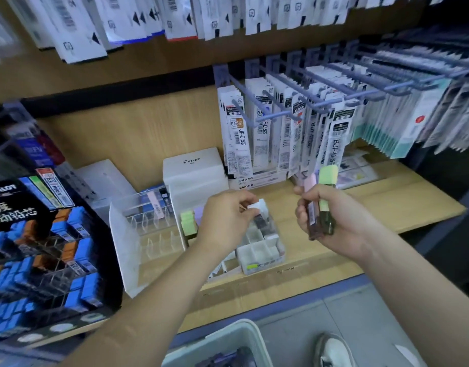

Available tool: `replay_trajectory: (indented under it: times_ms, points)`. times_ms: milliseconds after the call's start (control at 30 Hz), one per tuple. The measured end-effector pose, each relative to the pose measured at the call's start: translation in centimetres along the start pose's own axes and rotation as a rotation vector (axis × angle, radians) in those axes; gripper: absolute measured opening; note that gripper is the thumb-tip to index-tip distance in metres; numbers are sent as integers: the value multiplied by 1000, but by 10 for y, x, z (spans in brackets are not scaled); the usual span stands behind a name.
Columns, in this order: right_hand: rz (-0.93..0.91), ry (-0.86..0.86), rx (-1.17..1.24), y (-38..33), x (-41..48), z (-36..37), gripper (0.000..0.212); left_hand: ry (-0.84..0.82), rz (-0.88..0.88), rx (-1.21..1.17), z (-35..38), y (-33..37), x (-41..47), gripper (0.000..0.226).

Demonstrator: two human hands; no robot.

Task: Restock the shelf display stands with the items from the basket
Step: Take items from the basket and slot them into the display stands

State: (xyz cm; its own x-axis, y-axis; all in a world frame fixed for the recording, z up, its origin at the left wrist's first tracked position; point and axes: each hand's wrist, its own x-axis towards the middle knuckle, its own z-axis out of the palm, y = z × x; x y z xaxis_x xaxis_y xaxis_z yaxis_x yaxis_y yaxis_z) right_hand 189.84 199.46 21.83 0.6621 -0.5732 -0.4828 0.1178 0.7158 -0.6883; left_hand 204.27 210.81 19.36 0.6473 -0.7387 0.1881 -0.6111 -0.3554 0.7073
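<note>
My left hand (226, 215) pinches a small lead case with a white cap (258, 207) over a white compartmented display stand (265, 254) on the wooden shelf. Green-capped and purple-capped cases (188, 222) stand in the stand's left slots. My right hand (331, 221) grips several lead cases upright, one pink-capped (310, 185) and one green-capped (327, 177). The white basket (222, 345) sits on the floor at the bottom edge, with dark items inside.
A clear acrylic stand (146, 231) with mostly bare slots is left of the white one. A black Pilot display (43, 255) with blue and orange cases fills the left. A white Pilot box (193, 168) stands behind. Refill packs (294, 133) hang on hooks above. A shoe (331, 350) is at lower right.
</note>
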Motion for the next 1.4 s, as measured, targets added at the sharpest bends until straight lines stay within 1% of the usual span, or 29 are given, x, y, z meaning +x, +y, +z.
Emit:
replay_trajectory:
  times_ms: [100,200,333,433,533,600,667,700,733,767,833,867,900,1000,1067,1167,1267,1333,1400]
  points:
    - [11,11,-13,1,1,-4,27,-25,45,101,16,-2,4,18]
    - [32,8,-46,2,2,-8,29,-47,60,158,27,-6,6,14]
    - [49,17,-61,2,2,-10,22,-56,104,198,34,-9,10,10]
    - [73,19,-86,4,2,-10,10,-88,167,322,41,-15,14,13]
    - [76,2,-122,6,3,-8,14,-113,186,428,46,-18,17,17]
    - [80,-10,-164,7,2,-8,19,-85,189,393,45,-16,16,18]
    - [83,-21,-192,7,2,-8,22,-18,198,301,40,-11,12,18]
    - [82,-23,-198,7,2,-9,23,-15,199,257,38,-10,8,17]
    - [79,-21,-198,7,2,-9,22,-57,192,228,35,-8,4,15]
    - [74,-16,-195,7,2,-10,22,-136,177,229,34,-7,-1,14]
    - [64,-7,-188,7,2,-11,22,-286,145,300,37,-8,-8,20]
    - [60,-4,-185,7,2,-11,22,-314,130,322,40,-11,-9,23]
    - [56,-4,-183,7,1,-11,21,-300,113,319,41,-14,-9,23]
    - [52,-4,-187,6,1,-11,19,-177,70,273,42,-17,-3,18]
    - [51,2,-190,5,1,-11,19,-127,62,253,41,-18,2,20]
    - [48,7,-179,5,0,-11,19,-102,69,251,42,-16,4,23]
    - [46,6,-174,7,0,-11,21,-92,42,250,45,-15,5,17]
    - [48,-13,-190,8,0,-10,22,-79,88,285,45,-15,6,13]
    - [50,-30,-190,10,-1,-9,18,-75,133,323,45,-16,7,14]
